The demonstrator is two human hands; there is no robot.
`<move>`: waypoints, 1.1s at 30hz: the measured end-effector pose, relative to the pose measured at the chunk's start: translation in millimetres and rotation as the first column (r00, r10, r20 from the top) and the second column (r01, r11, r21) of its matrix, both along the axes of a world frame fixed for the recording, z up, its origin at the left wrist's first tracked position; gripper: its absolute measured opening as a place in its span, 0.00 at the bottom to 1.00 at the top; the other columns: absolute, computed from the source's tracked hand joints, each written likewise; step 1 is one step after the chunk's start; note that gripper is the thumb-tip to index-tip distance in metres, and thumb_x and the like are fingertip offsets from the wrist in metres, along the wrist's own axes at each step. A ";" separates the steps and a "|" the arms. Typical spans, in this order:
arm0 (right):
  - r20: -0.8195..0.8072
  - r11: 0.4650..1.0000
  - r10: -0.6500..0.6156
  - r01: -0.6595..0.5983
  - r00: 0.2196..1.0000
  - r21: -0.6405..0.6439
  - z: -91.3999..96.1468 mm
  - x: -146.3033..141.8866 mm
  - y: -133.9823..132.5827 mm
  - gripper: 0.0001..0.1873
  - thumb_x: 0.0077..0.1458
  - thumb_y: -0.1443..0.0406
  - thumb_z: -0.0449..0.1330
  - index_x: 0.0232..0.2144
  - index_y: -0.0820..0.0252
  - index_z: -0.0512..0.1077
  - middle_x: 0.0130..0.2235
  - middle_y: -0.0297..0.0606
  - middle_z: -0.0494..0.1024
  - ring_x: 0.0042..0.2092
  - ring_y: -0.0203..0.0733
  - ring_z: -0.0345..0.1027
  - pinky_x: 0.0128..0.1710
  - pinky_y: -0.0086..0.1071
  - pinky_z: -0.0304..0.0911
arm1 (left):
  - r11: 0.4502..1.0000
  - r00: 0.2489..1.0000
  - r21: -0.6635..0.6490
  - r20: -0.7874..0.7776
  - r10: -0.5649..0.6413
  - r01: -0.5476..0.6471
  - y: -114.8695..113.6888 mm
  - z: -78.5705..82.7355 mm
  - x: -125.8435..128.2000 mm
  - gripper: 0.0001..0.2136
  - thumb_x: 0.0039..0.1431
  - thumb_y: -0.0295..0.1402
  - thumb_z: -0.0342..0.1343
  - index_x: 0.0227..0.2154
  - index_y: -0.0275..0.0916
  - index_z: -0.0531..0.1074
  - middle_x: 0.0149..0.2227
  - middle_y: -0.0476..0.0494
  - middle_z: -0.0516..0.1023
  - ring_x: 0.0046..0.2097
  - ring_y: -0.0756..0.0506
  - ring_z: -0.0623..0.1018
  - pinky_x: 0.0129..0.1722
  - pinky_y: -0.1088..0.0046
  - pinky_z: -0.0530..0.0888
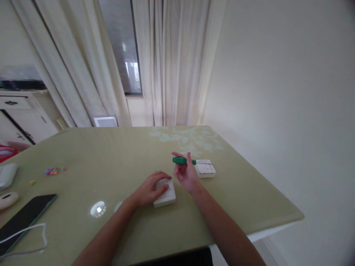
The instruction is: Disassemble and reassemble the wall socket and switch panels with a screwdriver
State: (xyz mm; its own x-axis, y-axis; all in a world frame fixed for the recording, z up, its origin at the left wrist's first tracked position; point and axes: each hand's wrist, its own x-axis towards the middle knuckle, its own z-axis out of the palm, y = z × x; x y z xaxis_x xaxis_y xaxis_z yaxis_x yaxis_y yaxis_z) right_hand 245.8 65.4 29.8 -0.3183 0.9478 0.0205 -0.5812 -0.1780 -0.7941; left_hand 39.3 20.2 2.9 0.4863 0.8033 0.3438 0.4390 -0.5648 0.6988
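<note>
My left hand (151,190) rests on a white wall switch plate (165,194) lying on the green table (111,155), fingers curled over its top. Just to its right, my right hand (186,171) is raised a little and pinches a screwdriver with a green handle (183,160), its thin metal shaft pointing right. Under that shaft, a white socket plate (205,168) lies flat on the table, apart from both hands.
A dark tablet (24,218) with a white cable (30,236) lies at the left front. Small coloured bits (52,170) and white objects (7,175) sit at the far left. Curtains (172,62), a window and a wall close off the back and right.
</note>
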 end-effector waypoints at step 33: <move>0.107 0.913 -0.406 0.408 0.908 0.001 -19.2 9.6 27.9 0.09 0.53 0.60 0.65 0.37 0.54 0.80 0.33 0.34 0.84 0.39 0.41 0.79 0.43 0.35 0.73 | 0.999 1.000 0.037 0.019 0.023 -0.024 -1.9 4.2 1.0 0.15 0.73 0.41 0.54 0.54 0.44 0.81 0.52 0.39 0.86 0.53 0.39 0.83 0.57 0.59 0.78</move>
State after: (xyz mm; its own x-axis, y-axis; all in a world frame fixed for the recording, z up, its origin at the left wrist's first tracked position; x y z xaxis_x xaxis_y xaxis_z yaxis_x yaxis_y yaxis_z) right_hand 255.5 93.3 10.6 0.0956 0.9953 -0.0130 -0.5222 0.0391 -0.8519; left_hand 40.3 18.3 7.1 0.4605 0.8010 0.3824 0.4393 -0.5801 0.6860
